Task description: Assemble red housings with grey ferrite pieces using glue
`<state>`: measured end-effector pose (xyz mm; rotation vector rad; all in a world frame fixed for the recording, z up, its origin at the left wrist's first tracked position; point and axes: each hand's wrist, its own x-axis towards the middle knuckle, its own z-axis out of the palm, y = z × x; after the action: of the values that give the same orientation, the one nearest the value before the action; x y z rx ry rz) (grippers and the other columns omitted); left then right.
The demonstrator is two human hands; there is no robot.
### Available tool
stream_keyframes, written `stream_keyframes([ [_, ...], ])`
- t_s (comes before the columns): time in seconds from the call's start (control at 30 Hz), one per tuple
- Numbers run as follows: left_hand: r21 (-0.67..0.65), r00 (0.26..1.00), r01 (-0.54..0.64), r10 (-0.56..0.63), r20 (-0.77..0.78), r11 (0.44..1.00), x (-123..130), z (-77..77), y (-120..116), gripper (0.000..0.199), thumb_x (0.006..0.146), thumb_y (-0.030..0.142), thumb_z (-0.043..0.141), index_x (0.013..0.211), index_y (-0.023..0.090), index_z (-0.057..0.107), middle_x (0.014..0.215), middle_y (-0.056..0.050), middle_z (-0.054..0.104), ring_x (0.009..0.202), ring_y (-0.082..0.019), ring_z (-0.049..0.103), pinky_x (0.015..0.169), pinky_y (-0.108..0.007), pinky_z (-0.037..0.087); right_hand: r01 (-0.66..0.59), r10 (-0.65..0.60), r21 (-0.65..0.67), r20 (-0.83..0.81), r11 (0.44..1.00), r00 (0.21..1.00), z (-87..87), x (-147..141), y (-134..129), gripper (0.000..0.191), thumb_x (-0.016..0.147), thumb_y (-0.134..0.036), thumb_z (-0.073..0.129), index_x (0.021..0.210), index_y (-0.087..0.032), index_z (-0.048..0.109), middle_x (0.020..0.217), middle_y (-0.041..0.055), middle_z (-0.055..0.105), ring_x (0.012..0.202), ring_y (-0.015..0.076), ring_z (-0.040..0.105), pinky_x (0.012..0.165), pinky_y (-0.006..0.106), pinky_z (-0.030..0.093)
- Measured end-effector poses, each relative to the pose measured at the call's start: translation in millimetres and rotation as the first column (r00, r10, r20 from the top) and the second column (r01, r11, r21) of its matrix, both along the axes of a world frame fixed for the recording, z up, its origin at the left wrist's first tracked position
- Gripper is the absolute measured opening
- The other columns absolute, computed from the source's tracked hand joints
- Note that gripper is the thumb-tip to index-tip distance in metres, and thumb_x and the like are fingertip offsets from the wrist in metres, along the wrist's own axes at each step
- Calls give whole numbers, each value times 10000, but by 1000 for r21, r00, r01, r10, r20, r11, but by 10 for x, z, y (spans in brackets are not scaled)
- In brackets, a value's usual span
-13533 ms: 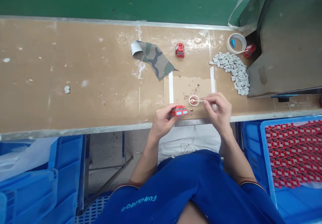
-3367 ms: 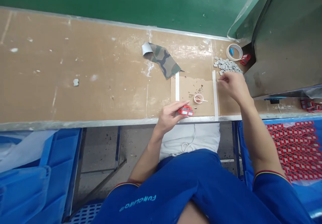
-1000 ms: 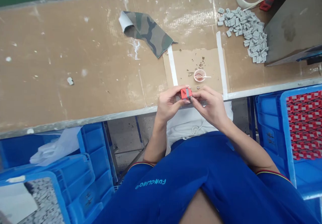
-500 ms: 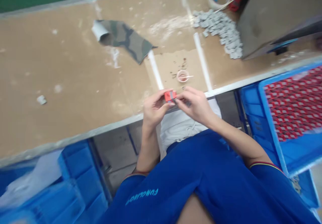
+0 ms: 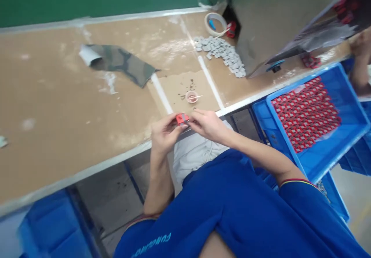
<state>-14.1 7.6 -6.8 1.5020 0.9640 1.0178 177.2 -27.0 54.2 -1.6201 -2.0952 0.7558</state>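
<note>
Here, the brown workbench (image 5: 72,107) holds a heap of grey pieces (image 5: 222,53), beside a blue crate (image 5: 285,136) of red parts (image 5: 304,113). Your left hand (image 5: 164,130) and right hand (image 5: 207,125) pinch a small red block (image 5: 182,118) between them, just over the bench's front edge.

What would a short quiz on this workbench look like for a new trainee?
1. True or false: the small cup stands on the cardboard sheet between two white strips.
2. What are the left hand and right hand holding between them?
3. Where are the grey pieces: (a) inside the blue crate, (b) in a heap on the bench, (c) inside the cup?

Key: 1 true; 2 a small red block; 3 b.
</note>
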Motion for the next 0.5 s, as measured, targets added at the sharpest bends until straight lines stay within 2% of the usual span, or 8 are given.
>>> stream_keyframes([
  [0.1, -4, 998, 52, -52, 46, 999, 13, -41, 10, 506, 783, 504, 902, 1120, 139, 805, 995, -101, 839, 856, -205, 795, 831, -299, 651, 35, -32, 54, -63, 998, 998, -80, 25, -40, 109, 973, -141, 653, 869, -176, 661, 832, 25, 644, 715, 151, 573, 679, 270, 396],
  [0.2, -53, 992, 80, -75, 105, 995, 28, -63, 26, 546, 786, 530, 899, 1162, 147, 800, 1039, -110, 842, 904, -212, 799, 856, -304, 642, 61, -46, 128, -119, 990, 992, -55, 42, -94, 117, 982, -146, 634, 890, -179, 698, 825, 30, 656, 711, 157, 583, 681, 272, 412],
  [0.33, -74, 940, 155, -124, 316, 985, 36, 0, 11, 536, 772, 507, 924, 1174, 175, 796, 1137, -132, 843, 1012, -242, 816, 907, -323, 646, 67, -26, 195, -209, 979, 978, 190, 6, -223, 123, 1015, -180, 621, 977, -192, 737, 883, 44, 699, 743, 160, 639, 705, 275, 490],
  [0.43, -35, 885, 225, -189, 425, 974, 26, 155, -16, 500, 779, 439, 942, 1194, 202, 793, 1179, -138, 838, 1046, -239, 819, 947, -331, 643, 113, -51, 262, -231, 959, 972, 423, -88, -349, 97, 1035, -200, 623, 1022, -201, 720, 916, 43, 709, 738, 151, 650, 703, 276, 521],
  [0.5, -4, 855, 273, -241, 460, 962, 24, 298, -23, 478, 796, 389, 939, 1220, 225, 792, 1219, -133, 831, 1058, -226, 815, 971, -328, 636, 152, -84, 352, -201, 924, 976, 552, -163, -431, 74, 1045, -205, 623, 1016, -204, 691, 910, 43, 700, 743, 156, 647, 690, 278, 516],
])
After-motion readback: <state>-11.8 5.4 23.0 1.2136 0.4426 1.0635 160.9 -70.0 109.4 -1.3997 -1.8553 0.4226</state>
